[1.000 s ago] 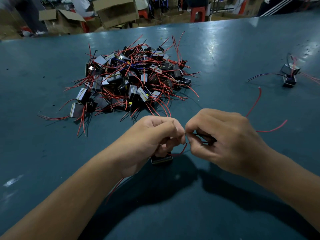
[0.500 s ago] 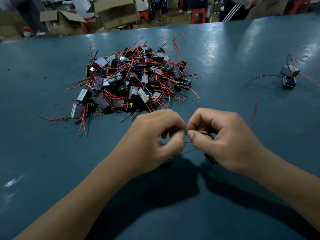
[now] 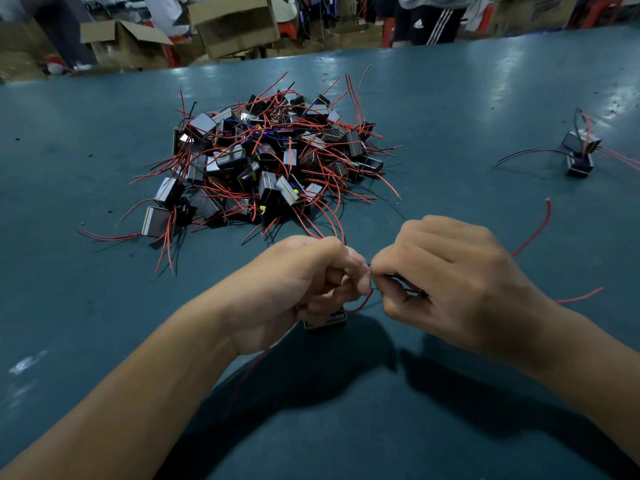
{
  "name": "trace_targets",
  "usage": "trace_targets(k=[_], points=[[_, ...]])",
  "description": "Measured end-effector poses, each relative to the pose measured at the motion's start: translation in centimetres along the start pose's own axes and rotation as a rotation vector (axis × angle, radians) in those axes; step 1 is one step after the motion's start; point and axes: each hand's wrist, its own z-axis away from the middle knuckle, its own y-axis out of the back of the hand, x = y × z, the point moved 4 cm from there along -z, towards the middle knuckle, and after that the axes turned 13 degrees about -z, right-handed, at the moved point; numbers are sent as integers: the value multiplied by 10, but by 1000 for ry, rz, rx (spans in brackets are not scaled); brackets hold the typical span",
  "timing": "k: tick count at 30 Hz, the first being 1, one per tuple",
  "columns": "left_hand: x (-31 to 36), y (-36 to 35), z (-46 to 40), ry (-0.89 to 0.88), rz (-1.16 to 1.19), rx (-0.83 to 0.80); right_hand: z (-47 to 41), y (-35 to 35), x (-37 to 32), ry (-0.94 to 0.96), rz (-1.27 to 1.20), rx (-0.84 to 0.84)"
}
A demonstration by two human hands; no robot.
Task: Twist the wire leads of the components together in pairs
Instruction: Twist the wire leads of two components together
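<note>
My left hand (image 3: 304,282) and my right hand (image 3: 450,282) meet fingertip to fingertip low in the middle, just above the table. Each pinches thin wire leads (image 3: 370,282) where they join between the thumbs. A small black component (image 3: 325,320) hangs under my left hand, partly hidden by the fingers. Red leads (image 3: 540,230) curl out behind my right hand; what that hand holds besides wire is hidden. A heap of black and silver components with red leads (image 3: 263,161) lies beyond my hands.
A joined pair of components (image 3: 580,150) with dark and red leads sits at the right on the teal table (image 3: 450,116). Cardboard boxes (image 3: 235,22) and a standing person's legs (image 3: 426,26) are past the far edge.
My hands stayed together at the same spot, fingers shifting on the leads. The component under my left hand shows again, and the red leads behind my right hand swung back out.
</note>
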Motion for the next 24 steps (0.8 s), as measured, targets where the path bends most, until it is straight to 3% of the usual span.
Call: trace_targets(k=[14,18,21,24], points=[[5,-3,5,4,89,34,0,-1,-1,67,-26,19],[8,-2,6,-70,79,110,0,-2,0,55,-27,11],[13,2,7,-234,-127,262,1,-1,3,-41,-50,-4],[25,2,14,-514,-587,466,3,0,5,-219,-195,-5]])
